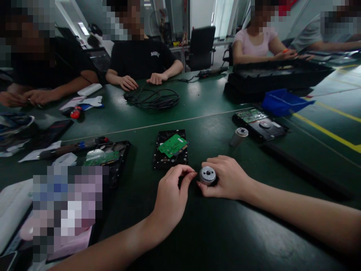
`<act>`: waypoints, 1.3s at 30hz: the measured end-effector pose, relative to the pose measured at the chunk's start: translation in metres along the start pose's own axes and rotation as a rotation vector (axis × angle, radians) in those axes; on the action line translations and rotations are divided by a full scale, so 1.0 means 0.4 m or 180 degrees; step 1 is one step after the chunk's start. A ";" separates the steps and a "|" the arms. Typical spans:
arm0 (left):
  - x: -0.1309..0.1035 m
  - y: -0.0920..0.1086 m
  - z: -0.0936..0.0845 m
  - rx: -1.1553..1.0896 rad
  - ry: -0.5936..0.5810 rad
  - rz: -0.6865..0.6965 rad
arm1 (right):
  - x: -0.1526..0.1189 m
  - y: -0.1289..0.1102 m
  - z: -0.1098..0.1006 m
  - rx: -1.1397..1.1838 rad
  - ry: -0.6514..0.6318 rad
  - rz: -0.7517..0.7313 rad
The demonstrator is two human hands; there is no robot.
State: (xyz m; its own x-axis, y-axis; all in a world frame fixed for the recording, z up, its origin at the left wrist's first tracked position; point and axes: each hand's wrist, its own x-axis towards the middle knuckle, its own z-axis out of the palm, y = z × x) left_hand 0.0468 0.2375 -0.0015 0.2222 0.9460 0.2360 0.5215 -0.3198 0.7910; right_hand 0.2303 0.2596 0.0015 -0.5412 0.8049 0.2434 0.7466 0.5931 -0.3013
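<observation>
My right hand (228, 178) is wrapped round an upright silver metal cylinder (208, 174). Its round top has a dark centre hole and smaller holes around it. Just to the left, my left hand (173, 192) has thumb and forefinger pinched together near the cylinder's rim. Whatever those fingertips hold, if anything, is too small to make out. A second metal cylinder (239, 137) stands on the table behind my right hand. Beyond my left hand lies a black hard drive (158, 160) with a green circuit board (172, 145) resting on it.
Another hard drive (266, 126) lies at right, near a blue plastic bin (282, 102) and a long black strip (304, 169). On the left are an electric screwdriver (70, 149) and an opened drive (124, 158). Coiled black cable (153, 98) lies before seated people across the table.
</observation>
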 end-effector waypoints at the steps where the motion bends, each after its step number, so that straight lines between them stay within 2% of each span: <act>1: 0.001 0.000 0.000 -0.0024 0.0021 -0.0027 | 0.000 0.000 0.000 0.0003 -0.0012 -0.0001; 8: 0.027 -0.023 0.001 -0.0125 0.0300 -0.0113 | -0.001 0.001 0.000 0.0003 -0.0034 0.0012; 14: 0.061 -0.051 -0.001 -0.0086 0.0483 0.0006 | 0.000 -0.001 0.000 -0.0004 -0.0022 -0.0029; 19: 0.043 -0.038 -0.017 -0.0001 0.0790 -0.0005 | 0.002 -0.001 -0.002 -0.0002 -0.0048 -0.0090; 24: 0.019 -0.034 -0.030 0.0677 0.0407 0.0463 | 0.003 -0.002 -0.005 0.0038 -0.0085 -0.0082; 27: 0.021 -0.040 -0.030 0.0731 0.0357 0.0544 | 0.002 -0.003 -0.005 0.0013 -0.0096 -0.0043; 31: 0.026 -0.046 -0.029 0.0640 0.0463 0.0442 | 0.002 -0.002 -0.003 -0.0002 -0.0089 -0.0020; 36: 0.023 -0.049 -0.029 0.0517 0.0504 -0.0029 | 0.002 -0.004 -0.004 -0.0017 -0.0105 0.0026; 39: 0.020 -0.055 -0.028 0.0346 0.0456 -0.0157 | 0.000 -0.005 -0.004 0.0001 -0.0132 0.0050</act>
State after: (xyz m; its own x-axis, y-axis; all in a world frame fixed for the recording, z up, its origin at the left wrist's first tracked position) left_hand 0.0280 0.2526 -0.0106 0.0786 0.9560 0.2826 0.6166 -0.2694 0.7398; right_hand 0.2293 0.2586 0.0035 -0.5448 0.8143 0.2003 0.7551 0.5803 -0.3052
